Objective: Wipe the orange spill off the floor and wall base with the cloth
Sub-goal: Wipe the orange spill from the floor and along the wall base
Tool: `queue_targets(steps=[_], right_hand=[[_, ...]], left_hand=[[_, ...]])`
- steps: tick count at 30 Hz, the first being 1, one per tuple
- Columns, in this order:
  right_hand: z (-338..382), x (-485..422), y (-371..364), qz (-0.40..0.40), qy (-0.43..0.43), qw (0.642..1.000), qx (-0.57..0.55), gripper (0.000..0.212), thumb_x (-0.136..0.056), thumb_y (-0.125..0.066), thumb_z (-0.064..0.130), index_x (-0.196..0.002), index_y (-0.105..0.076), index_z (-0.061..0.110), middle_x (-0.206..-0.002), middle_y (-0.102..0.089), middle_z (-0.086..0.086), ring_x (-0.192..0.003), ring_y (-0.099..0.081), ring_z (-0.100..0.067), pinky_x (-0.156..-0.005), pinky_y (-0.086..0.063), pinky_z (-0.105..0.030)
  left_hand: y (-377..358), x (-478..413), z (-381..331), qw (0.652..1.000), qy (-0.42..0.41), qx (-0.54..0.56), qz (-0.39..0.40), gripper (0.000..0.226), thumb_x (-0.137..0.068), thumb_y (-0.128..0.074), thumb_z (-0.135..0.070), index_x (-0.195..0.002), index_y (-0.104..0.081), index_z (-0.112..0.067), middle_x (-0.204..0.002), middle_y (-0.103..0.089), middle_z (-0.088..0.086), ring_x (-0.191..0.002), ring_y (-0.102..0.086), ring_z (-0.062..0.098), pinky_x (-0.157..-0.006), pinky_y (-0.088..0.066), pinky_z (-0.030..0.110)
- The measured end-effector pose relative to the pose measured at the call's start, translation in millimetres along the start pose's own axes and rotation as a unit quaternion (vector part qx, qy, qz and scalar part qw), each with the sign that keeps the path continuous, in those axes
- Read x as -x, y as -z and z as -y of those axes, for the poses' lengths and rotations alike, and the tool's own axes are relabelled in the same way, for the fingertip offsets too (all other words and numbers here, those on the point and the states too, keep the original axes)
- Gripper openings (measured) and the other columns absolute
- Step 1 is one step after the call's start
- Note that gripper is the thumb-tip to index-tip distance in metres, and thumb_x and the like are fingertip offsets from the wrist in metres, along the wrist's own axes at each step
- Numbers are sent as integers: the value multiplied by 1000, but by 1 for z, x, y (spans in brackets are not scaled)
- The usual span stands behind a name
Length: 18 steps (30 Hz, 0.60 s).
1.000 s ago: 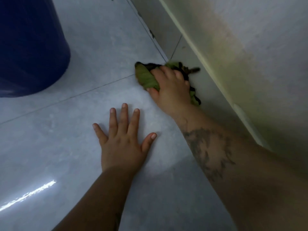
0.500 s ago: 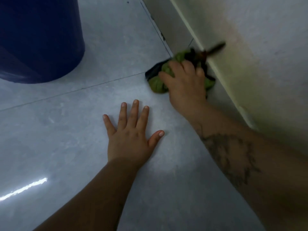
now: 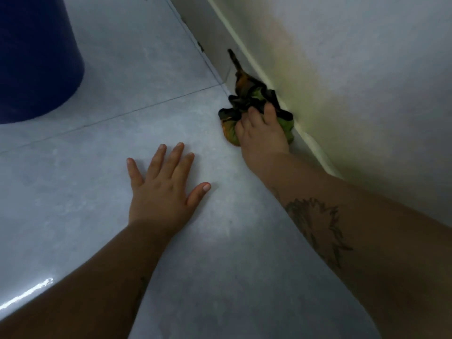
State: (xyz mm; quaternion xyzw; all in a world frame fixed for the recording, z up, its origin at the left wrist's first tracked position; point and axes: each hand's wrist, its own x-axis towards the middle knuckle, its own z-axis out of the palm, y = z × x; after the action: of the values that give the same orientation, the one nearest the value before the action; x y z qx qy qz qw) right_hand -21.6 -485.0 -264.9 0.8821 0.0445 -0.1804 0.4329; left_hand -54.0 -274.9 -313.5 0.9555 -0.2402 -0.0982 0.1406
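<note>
My right hand [image 3: 263, 135] grips a crumpled green cloth [image 3: 247, 99] with dark edging and orange stains, pressing it against the pale wall base [image 3: 256, 67] where it meets the grey tiled floor [image 3: 137, 77]. A thin tail of the cloth points up along the wall base. A faint yellowish-orange stain [image 3: 291, 57] shows on the wall above the cloth. My left hand [image 3: 162, 189] lies flat on the floor with its fingers spread, holding nothing, to the left of the cloth.
A large dark blue bin [image 3: 34, 55] stands on the floor at the upper left. The white wall [image 3: 379, 69] fills the right side. A bright reflection [image 3: 27, 292] glints on the floor at the lower left.
My right hand has slid the cloth from the floor tile to the wall base, and the cloth now shows more orange. My left hand stays flat on the floor.
</note>
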Motion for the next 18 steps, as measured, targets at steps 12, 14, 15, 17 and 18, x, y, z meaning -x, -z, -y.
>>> queue_targets(steps=[12, 14, 15, 17, 18], right_hand=[[39, 163, -106, -130, -95, 980, -114, 43, -69, -60, 26, -111, -65, 20, -115, -66, -3, -116, -49, -26, -105, -21, -47], [49, 204, -130, -171, -130, 967, -134, 45, -73, -53, 24, -116, -61, 16, -114, -68, -5, -115, -42, -27, -106, -16, -45], [54, 225, -140, -171, -143, 964, -146, 42, -76, -47, 22, -117, -57, 15, -112, -68, -5, -114, -42, -27, -104, -18, -44], [64, 269, -161, -158, -159, 961, -163, 37, -81, -41, 18, -114, -56, 15, -111, -68, -4, -111, -45, -26, -98, -26, -43], [68, 290, -171, -147, -166, 959, -175, 35, -82, -42, 17, -113, -60, 16, -111, -68, -4, -109, -47, -26, -95, -29, -42]], left_hand=[[-26, 61, -52, 981, -177, -11, 77, 72, -96, -15, -66, -150, -36, -24, -159, -31, 2, -149, -19, 27, -112, -1, 70], [-30, 69, -64, 977, -193, -14, 94, 72, -95, -15, -67, -151, -34, -25, -160, -28, 1, -150, -15, 26, -112, 4, 69], [-32, 71, -68, 975, -198, -15, 97, 72, -95, -16, -67, -152, -32, -25, -161, -26, 1, -150, -13, 26, -112, 6, 68], [-35, 75, -73, 972, -211, -30, 97, 73, -95, -14, -68, -153, -29, -26, -162, -23, 2, -151, -10, 26, -112, 7, 68], [-36, 75, -73, 971, -216, -40, 96, 74, -95, -14, -68, -153, -27, -25, -162, -22, 2, -151, -10, 27, -112, 6, 68]])
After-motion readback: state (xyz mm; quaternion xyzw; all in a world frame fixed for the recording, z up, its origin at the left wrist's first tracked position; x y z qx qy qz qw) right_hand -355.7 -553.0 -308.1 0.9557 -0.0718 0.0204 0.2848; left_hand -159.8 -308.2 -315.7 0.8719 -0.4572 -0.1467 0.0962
